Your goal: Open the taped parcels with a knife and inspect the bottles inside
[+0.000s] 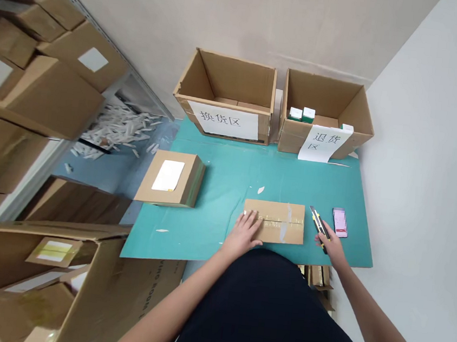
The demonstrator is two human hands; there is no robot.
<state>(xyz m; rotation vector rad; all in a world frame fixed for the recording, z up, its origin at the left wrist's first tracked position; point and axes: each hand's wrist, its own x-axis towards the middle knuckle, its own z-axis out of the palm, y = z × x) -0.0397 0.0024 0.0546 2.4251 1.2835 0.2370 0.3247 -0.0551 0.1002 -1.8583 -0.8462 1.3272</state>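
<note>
A flat cardboard box point(273, 231) with tape along its top seam lies near the front edge of the teal table point(229, 165). My left hand point(244, 231) rests on the left end of that box, fingers spread. To the right of the box, my right hand point(330, 244) is closed round a black and yellow box cutter point(319, 228), whose tip points away from me and to the left. A phone point(339, 222) with a pinkish screen lies just beyond my right hand.
Two open boxes with paper signs stand at the back, left point(264, 127) and right point(289, 139). A labelled closed box point(186, 180) sits on the table's left. Shelved cartons point(52, 92) and a large open carton point(105, 288) are further left; a wall point(429, 159) bounds the right.
</note>
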